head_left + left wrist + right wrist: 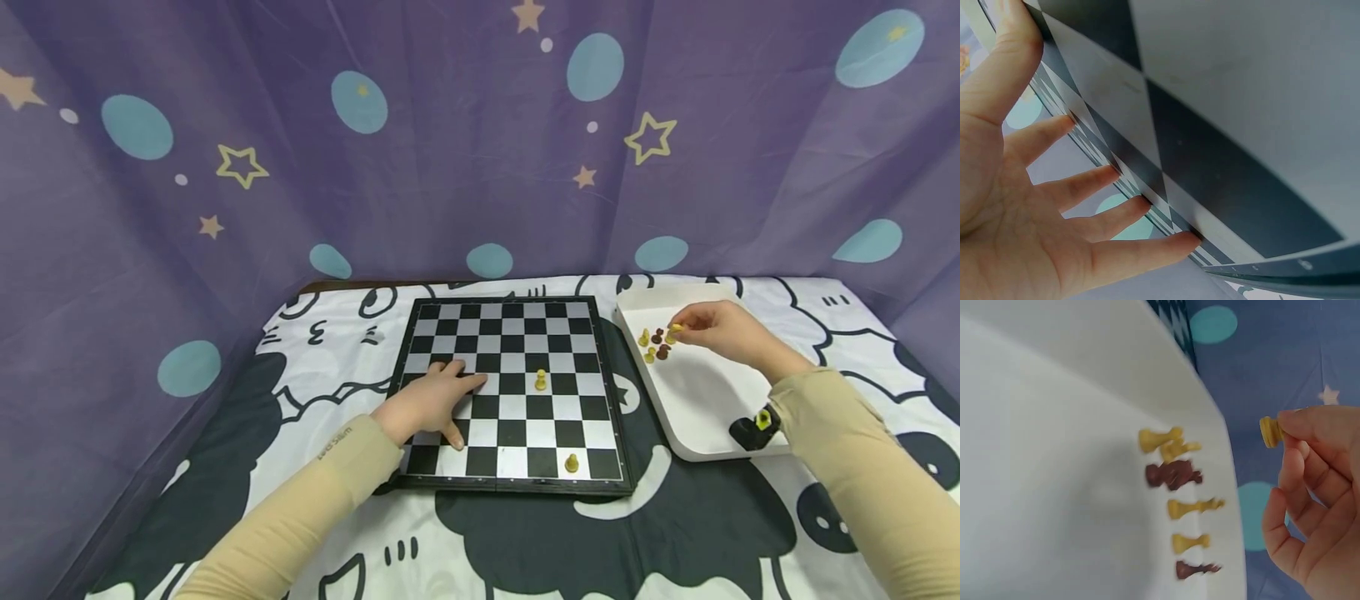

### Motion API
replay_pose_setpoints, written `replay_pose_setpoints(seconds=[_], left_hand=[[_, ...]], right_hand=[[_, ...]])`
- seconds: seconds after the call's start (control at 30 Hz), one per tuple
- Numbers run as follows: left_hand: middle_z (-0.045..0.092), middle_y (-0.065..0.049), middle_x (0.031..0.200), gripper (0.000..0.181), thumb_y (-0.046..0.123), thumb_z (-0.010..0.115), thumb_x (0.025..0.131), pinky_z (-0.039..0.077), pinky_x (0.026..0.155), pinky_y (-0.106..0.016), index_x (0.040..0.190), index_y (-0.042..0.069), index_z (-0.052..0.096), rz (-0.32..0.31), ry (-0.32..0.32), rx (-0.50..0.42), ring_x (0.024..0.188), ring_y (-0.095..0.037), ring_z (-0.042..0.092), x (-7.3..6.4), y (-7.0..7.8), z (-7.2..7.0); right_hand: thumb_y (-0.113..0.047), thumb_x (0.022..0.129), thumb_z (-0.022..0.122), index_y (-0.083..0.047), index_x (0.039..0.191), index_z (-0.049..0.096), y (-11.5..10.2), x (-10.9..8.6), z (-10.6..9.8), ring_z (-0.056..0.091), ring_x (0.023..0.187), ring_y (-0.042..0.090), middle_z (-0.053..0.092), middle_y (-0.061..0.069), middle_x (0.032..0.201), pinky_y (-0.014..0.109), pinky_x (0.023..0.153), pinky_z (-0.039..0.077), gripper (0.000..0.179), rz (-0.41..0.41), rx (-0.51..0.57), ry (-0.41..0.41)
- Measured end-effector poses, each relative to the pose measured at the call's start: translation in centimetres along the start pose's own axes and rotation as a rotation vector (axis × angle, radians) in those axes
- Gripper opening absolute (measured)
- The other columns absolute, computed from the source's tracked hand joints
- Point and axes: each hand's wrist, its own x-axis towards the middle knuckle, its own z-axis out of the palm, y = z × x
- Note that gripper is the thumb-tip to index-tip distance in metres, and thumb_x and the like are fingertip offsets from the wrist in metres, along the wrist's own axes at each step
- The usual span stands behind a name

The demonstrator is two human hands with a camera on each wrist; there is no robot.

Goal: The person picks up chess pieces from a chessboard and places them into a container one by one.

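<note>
The right hand [720, 332] pinches a piece [1269, 432] over the tray [701, 408]; the board [513, 407], under the left hand [431, 400] with fingers wide, lies left.

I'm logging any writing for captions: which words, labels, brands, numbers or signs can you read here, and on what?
Nothing is clearly readable.
Left sleeve: lettering near the cuff, too small to read surely.
Cloth: a curly mark resembles a number, seemingly part of the drawing.
Board, chess pieces: no readable text.
</note>
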Motion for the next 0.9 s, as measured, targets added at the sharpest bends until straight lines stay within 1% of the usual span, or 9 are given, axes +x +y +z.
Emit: replay_pose_setpoints(seconds=[0.2, 0.27, 0.37, 0.5, 0.7, 0.8, 0.9], left_hand=[[0.030, -0.018, 0.150, 0.102, 0.030, 0.089, 0.058, 0.040, 0.103, -0.053, 0.146, 0.020, 0.039, 0.002, 0.005, -0.008, 0.136, -0.041, 0.027, 0.0, 0.0, 0.1], [0.030, -0.018, 0.150, 0.102, 0.029, 0.089, 0.058, 0.040, 0.103, -0.053, 0.146, 0.020, 0.039, 0.004, 0.008, -0.010, 0.136, -0.041, 0.027, 0.0, 0.0, 0.1], [0.029, -0.018, 0.150, 0.102, 0.029, 0.089, 0.058, 0.040, 0.103, -0.053, 0.146, 0.021, 0.039, 0.002, 0.010, -0.016, 0.136, -0.041, 0.027, -0.1, 0.0, 0.1], [0.029, -0.018, 0.151, 0.102, 0.029, 0.089, 0.058, 0.039, 0.103, -0.053, 0.146, 0.021, 0.039, -0.002, 0.006, -0.017, 0.136, -0.041, 0.026, -0.1, 0.0, 0.0], [0.030, -0.017, 0.150, 0.103, 0.031, 0.089, 0.058, 0.040, 0.102, -0.054, 0.146, 0.021, 0.038, 0.005, 0.007, 0.007, 0.136, -0.041, 0.027, 0.0, 0.0, 0.0], [0.031, -0.017, 0.150, 0.103, 0.031, 0.089, 0.057, 0.041, 0.101, -0.053, 0.146, 0.021, 0.039, 0.007, 0.009, 0.011, 0.135, -0.040, 0.028, 0.0, 0.0, 0.1], [0.031, -0.017, 0.150, 0.103, 0.031, 0.089, 0.057, 0.040, 0.102, -0.053, 0.146, 0.021, 0.039, 0.006, 0.011, 0.010, 0.135, -0.040, 0.028, 0.0, 0.0, 0.1]], right_hand=[[-0.019, 0.089, 0.065, 0.003, 0.106, 0.067, 1.8, 0.1, 0.6, 0.054, 0.079, 0.004, 0.068, 0.006, 0.089, 0.023, 0.071, 0.045, 0.028, 0.078, 0.034, 0.003], [-0.019, 0.089, 0.066, 0.004, 0.108, 0.065, 2.4, 0.2, 0.7, 0.054, 0.080, 0.003, 0.069, 0.007, 0.092, 0.022, 0.072, 0.045, 0.031, 0.095, 0.054, 0.002], [-0.020, 0.089, 0.066, 0.005, 0.111, 0.063, 3.2, 0.4, 0.8, 0.053, 0.079, -0.001, 0.069, 0.005, 0.093, 0.019, 0.071, 0.045, 0.033, 0.122, 0.077, 0.000], [-0.019, 0.089, 0.065, 0.006, 0.111, 0.063, 3.8, 0.6, 0.9, 0.053, 0.077, -0.003, 0.069, 0.004, 0.091, 0.017, 0.070, 0.046, 0.034, 0.125, 0.089, 0.005], [-0.016, 0.089, 0.064, 0.007, 0.109, 0.064, 4.5, 0.6, 1.2, 0.052, 0.076, -0.005, 0.069, 0.010, 0.093, 0.015, 0.070, 0.043, 0.031, 0.102, 0.069, -0.001], [-0.016, 0.088, 0.064, 0.007, 0.109, 0.063, 4.8, 0.5, 1.4, 0.050, 0.076, -0.004, 0.067, 0.008, 0.091, 0.015, 0.069, 0.043, 0.031, 0.106, 0.080, -0.013], [-0.016, 0.089, 0.064, 0.008, 0.109, 0.063, 5.2, 0.5, 1.6, 0.050, 0.075, -0.003, 0.065, 0.003, 0.089, 0.016, 0.068, 0.044, 0.032, 0.118, 0.097, -0.029]])
